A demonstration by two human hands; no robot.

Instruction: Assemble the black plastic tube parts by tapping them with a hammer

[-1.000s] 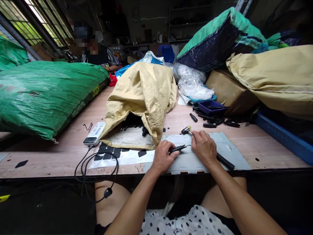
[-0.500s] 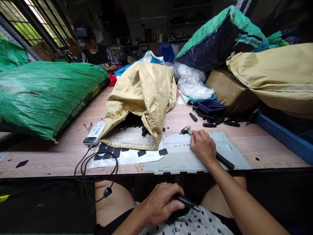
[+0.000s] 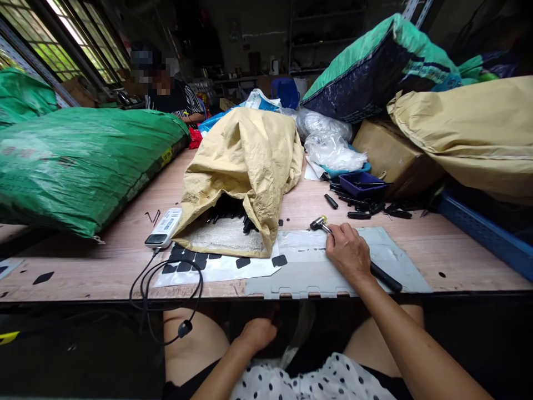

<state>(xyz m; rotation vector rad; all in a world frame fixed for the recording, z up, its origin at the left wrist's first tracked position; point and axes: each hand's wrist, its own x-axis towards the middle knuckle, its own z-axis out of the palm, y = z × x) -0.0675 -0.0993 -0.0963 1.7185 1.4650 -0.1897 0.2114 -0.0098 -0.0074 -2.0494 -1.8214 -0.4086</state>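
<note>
My right hand (image 3: 350,253) rests on the grey mat (image 3: 393,255) with its fingers wrapped round a small hammer (image 3: 387,276). The hammer has a black handle, and its metal head with a yellow face points away from me. Below the table edge, between my knees, is my left hand (image 3: 260,332). Its fingers reach into shadow, so I cannot see what they hold, if anything. Ahead on the table, a tan paper sack (image 3: 250,150) lies with its mouth towards me and black pieces inside. Beside the mat is a white sheet (image 3: 220,273) with black stickers.
A white power bank (image 3: 164,226) with a coiled black cable stands left of the sack. A large green sack (image 3: 83,166) fills the left. Black pen-like parts (image 3: 360,208) lie around a purple tray (image 3: 362,183); a blue basket (image 3: 483,230) sits at right. A co-worker (image 3: 172,100) sits opposite.
My left hand has moved forward and slightly left, down under the table edge. The black rod-like piece it held is out of sight. My right hand keeps hold of the hammer.
</note>
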